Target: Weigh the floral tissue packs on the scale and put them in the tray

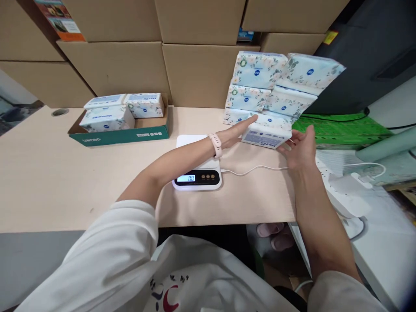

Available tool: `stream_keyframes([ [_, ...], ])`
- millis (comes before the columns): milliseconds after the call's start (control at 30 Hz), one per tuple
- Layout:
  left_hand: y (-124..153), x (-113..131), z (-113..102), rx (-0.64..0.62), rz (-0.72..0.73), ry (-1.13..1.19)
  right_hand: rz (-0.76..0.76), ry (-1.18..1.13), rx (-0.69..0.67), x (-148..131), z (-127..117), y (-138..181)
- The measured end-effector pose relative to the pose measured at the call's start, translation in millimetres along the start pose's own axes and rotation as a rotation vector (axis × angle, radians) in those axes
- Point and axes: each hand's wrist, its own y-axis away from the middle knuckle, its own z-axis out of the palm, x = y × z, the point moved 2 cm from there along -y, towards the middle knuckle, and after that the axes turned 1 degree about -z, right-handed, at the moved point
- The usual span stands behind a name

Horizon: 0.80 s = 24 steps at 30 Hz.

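Note:
My left hand (238, 131) reaches across the scale with its fingers stretched out, against the left end of the front tissue pack (266, 135). At that pack's right end is my right hand (300, 149), thumb raised and apart, fingertips touching the lower corner. Between the two hands, the pack shows its printed long side. Behind it rises a stack of floral tissue packs (256, 71) in two columns, the upper right ones sitting askew. Beneath my left forearm lies a white kitchen scale (198, 186), partly covered, its display reading 0.0.
A green cardboard tray (120, 138) holding 3 tissue packs stands on the left of the table (130, 173). Brown cartons (195, 73) line the back. A white cable (253, 169) runs right from the scale. At right are a green crate (344, 132) and a power strip (341, 190).

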Motion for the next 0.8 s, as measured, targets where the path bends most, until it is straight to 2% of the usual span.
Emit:
stream_keyframes([
  [100, 43.5, 14.3, -17.8, 0.09, -0.035, -0.035, 0.015, -0.061, -0.093, -6.2, 9.7, 21.8],
  [267, 112.7, 43.1, -47.5, 0.292, 0.245, -0.043, -0.133, -0.167, -0.305, -25.5, 38.3, 79.3],
  [367, 153.0, 48.5, -72.2, 0.424, 0.338, -0.134, -0.26, -0.113, -0.464, -30.1, 53.9, 122.8],
  [467, 194.5, 42.7, -94.9, 0.549, 0.431, -0.298, -0.39, 0.009, -0.64, -26.9, 65.2, 158.1],
  [567, 230.2, 31.4, -106.3, 0.638, 0.538, -0.505, -0.448, 0.085, -0.747, -18.3, 72.9, 175.4],
  [667, 251.3, 19.1, -109.1, 0.629, 0.577, -0.639, -0.411, 0.101, -0.78, -6.7, 78.7, 178.3],
  [800, 259.8, 5.9, -114.0, 0.577, 0.521, -0.663, -0.334, 0.114, -0.81, 3.7, 83.7, 177.3],
])
